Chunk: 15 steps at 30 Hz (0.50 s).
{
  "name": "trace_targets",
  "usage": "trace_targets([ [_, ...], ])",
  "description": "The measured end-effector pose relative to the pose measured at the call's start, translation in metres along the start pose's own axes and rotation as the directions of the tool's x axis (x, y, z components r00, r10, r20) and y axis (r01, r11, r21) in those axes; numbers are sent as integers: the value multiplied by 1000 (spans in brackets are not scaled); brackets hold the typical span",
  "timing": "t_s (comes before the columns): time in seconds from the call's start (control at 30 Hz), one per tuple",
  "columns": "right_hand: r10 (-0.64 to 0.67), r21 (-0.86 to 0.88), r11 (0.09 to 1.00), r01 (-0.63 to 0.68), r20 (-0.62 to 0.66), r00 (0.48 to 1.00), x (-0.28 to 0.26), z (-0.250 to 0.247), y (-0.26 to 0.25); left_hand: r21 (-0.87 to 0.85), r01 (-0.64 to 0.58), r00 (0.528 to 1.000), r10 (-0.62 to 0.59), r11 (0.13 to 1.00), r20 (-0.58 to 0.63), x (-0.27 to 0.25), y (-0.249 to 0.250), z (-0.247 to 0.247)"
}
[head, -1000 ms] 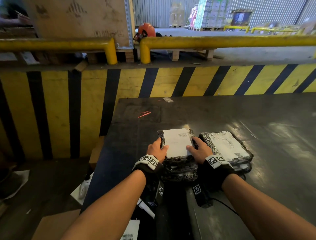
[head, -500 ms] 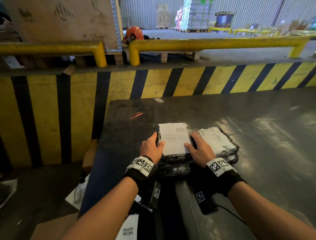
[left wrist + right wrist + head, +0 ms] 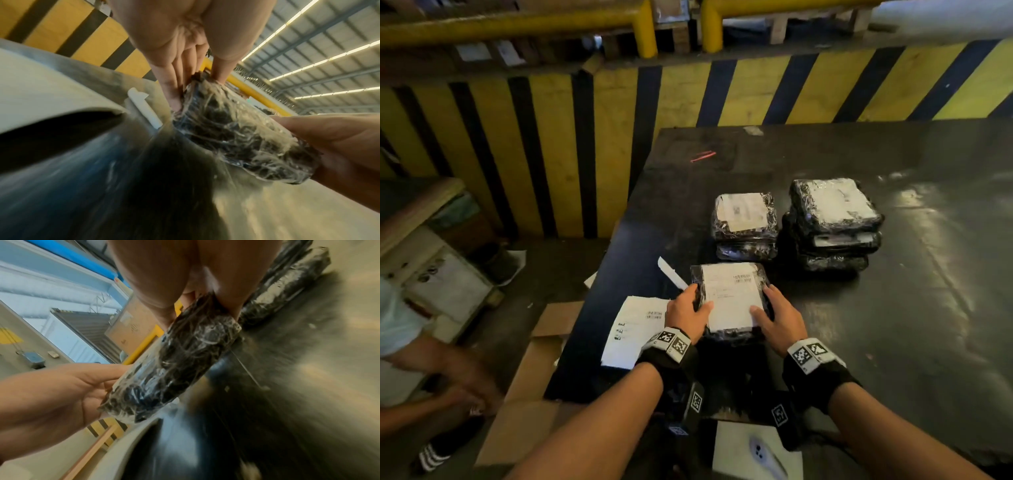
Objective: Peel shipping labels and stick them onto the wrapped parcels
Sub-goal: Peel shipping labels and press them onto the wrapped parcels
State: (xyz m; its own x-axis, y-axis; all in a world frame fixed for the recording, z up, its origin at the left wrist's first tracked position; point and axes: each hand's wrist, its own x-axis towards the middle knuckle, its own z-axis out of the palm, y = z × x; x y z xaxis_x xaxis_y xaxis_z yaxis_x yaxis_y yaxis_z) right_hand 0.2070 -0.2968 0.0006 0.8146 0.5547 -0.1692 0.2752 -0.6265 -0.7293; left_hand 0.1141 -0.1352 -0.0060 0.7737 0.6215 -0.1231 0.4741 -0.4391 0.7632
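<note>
You're at a big dark steel table (image 3: 893,325) with two stacks of wrapped parcels (image 3: 832,222) at the back and the label sheet (image 3: 630,329) just beside your left wrist. Your left hand (image 3: 685,313) and right hand (image 3: 777,320) each grip a side of the near parcel (image 3: 729,298), thumbs on its shipping label (image 3: 731,294). That stretch wrap looks slick, so I reckon label edges could lift if you don't press them down.

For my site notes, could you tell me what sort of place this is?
Most likely a warehouse packing area: a yellow guard rail above a black-and-yellow striped barrier, stacks of wrapped parcels, and a long corrugated roof.
</note>
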Motion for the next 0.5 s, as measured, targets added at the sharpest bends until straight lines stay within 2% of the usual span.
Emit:
trace_targets([
  [0.33,97,-22,995,-97,2,995,-32,32,29,2,72,989,-72,997,130,-17,-27,21],
  [0.5,103,-86,991,-101,20,995,-35,37,30,83,84,978,-98,993,184,-18,-31,19],
])
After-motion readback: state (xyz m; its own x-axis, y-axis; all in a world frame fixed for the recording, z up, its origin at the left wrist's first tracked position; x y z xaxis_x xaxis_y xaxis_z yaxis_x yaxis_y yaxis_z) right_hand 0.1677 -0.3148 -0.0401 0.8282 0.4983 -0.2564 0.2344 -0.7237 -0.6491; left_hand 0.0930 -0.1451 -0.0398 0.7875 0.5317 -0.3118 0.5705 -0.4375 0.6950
